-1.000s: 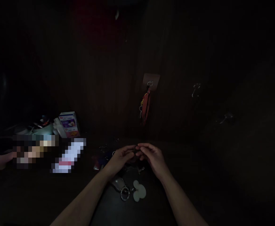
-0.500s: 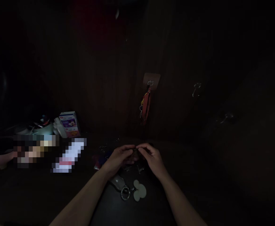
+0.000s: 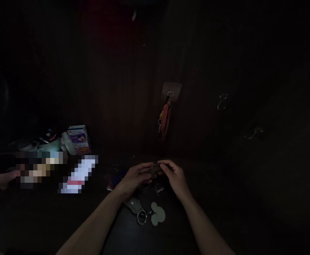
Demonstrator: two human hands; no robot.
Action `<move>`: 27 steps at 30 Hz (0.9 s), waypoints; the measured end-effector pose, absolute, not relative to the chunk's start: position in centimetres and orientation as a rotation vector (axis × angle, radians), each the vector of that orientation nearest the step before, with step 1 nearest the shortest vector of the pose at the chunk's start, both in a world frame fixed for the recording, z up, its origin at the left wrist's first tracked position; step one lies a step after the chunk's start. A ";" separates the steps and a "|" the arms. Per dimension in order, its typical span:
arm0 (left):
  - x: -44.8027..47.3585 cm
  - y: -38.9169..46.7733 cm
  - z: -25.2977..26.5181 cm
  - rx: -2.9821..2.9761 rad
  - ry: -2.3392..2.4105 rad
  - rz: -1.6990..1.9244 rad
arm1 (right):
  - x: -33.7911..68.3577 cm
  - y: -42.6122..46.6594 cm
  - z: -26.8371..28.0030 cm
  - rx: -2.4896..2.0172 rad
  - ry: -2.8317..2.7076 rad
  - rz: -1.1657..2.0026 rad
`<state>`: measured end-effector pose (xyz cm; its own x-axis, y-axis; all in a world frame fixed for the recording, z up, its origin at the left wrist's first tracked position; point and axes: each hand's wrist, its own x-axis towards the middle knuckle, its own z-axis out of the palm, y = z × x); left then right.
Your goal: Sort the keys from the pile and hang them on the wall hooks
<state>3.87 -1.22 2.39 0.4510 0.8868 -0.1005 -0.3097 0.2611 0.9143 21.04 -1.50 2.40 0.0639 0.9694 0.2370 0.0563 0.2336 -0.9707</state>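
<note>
Brown object (image 3: 154, 172), more exposed, fingertips (image 3: 161, 163) parted

Dark tabletop (image 3: 133, 242), 3-lobed tag (image 3: 159, 214), metal ring (image 3: 141, 224)

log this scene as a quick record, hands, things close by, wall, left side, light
left hand: pinching a small brownish item, too dim to identify
right hand: fingertips at that item, grip unclear
nearby: metal ring left of a pale three-lobed charm
wall: orange strap-like thing hanging
left side: printed packaging
light: very dim
</note>
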 end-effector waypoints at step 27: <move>3.4 -0.5 2.6 1.144 1.096 1.079 | 28.6 -1.2 5.0 -1.212 -0.921 0.484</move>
